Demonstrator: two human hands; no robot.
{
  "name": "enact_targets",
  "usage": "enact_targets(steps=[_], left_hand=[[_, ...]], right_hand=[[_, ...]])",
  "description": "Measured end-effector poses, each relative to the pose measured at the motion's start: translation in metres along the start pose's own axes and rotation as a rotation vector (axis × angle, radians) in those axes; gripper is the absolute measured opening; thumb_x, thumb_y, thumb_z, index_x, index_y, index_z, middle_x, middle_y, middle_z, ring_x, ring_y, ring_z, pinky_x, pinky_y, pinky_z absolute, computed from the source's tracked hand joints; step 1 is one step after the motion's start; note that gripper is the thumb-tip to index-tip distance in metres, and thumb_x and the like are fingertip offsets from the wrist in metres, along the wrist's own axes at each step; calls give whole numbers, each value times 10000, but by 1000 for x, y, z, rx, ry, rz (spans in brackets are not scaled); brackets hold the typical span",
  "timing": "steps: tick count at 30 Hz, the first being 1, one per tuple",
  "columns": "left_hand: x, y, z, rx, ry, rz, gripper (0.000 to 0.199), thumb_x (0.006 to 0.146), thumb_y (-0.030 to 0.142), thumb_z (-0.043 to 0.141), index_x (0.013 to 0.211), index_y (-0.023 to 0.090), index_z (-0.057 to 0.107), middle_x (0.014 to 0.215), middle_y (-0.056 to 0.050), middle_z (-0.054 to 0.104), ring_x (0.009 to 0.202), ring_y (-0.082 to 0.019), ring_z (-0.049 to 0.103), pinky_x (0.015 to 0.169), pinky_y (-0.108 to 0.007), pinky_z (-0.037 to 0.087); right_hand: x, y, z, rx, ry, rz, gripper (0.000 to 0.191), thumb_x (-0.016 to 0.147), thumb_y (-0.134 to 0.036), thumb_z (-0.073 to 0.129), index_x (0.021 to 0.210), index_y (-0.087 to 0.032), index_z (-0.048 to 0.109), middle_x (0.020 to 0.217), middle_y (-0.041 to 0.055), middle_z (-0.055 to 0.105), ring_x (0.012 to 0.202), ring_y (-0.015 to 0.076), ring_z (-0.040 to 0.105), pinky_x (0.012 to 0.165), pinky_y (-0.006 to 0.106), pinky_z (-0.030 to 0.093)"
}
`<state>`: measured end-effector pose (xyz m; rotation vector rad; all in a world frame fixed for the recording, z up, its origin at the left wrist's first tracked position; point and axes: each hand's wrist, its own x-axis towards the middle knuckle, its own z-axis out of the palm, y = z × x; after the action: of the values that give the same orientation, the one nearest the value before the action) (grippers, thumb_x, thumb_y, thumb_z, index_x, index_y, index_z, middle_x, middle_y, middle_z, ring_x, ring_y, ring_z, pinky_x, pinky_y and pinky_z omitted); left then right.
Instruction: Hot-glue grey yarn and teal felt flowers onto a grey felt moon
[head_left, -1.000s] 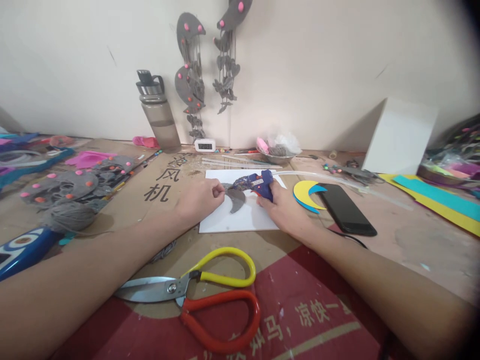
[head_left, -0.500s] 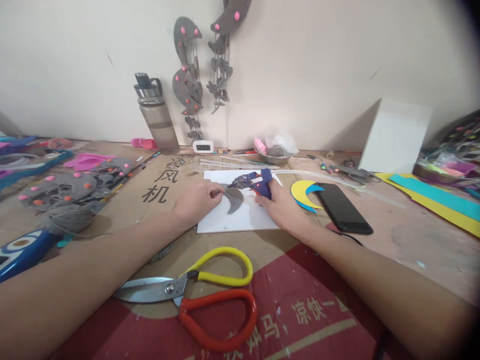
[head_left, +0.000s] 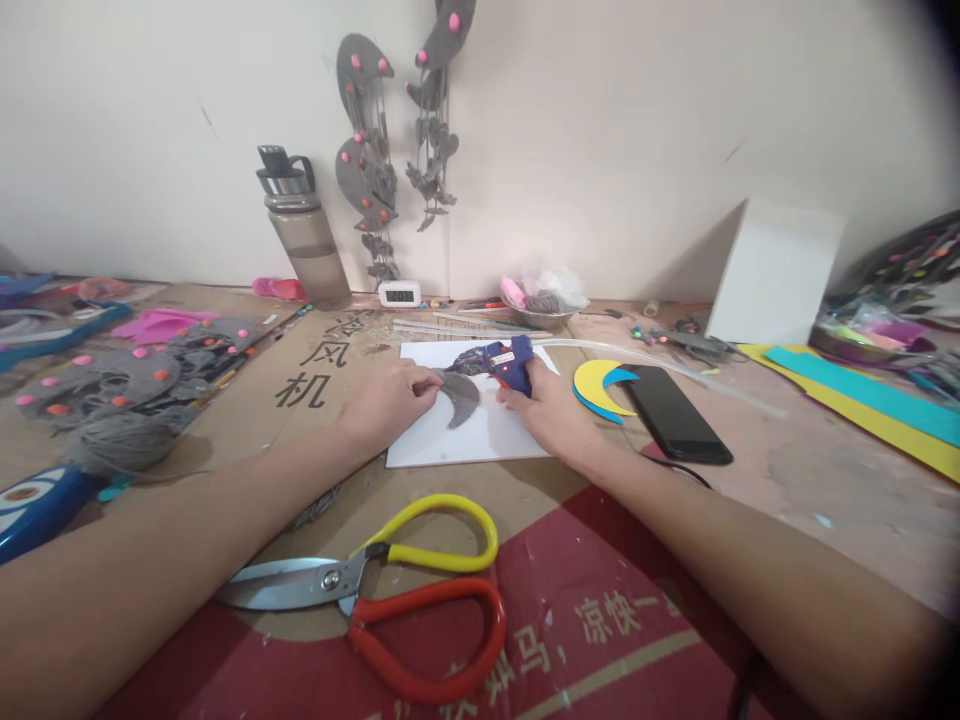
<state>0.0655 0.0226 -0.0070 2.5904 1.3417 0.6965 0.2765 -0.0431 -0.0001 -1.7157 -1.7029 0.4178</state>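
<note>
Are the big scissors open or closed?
Closed: the scissors lie flat on the table, blades together in one silver strip, yellow and red handles nearly touching.

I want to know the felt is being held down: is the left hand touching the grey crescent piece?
Touching. In the head view the left hand pinches the upper tip of the grey crescent piece, with no gap visible, on the white sheet.

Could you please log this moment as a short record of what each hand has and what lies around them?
left hand: pinches the tip of a grey crescent cutout
right hand: grips a blue glue gun, nozzle at the cutout
work surface: white sheet
near front: scissors, yellow and red handles
right of sheet: yellow-blue crescent, black phone
back wall: water bottle
</note>
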Motion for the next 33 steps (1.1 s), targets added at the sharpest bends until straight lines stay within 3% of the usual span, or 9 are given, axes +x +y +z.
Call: enact_targets(steps=[5,15,33], left_hand=[[0,1,-1,-13,-3,-2,306,808,313,450,889,210,726,880,-38,701,782,-178,603,702,-285,440],[0,3,-3,-7,-16,-13,296,804,310,457,882,210,724,856,-38,703,770,-178,601,687,-281,439],[1,1,-1,-16,-3,-17,281,790,304,476,866,207,729,833,-32,699,751,-172,596,666,-278,426]], right_hand=[[0,-1,1,-56,-24,-11,376,795,-249,517,1160,-163,487,1069,118,649,953,246,591,783,317,424],[1,1,-1,-29,11,40,273,793,-299,503,1041,-184,524,933,75,652,819,223,585,677,300,420],[-1,1,-1,-72,-12,15,273,805,-283,500,1054,-173,518,965,85,659,862,230,594,711,300,422]])
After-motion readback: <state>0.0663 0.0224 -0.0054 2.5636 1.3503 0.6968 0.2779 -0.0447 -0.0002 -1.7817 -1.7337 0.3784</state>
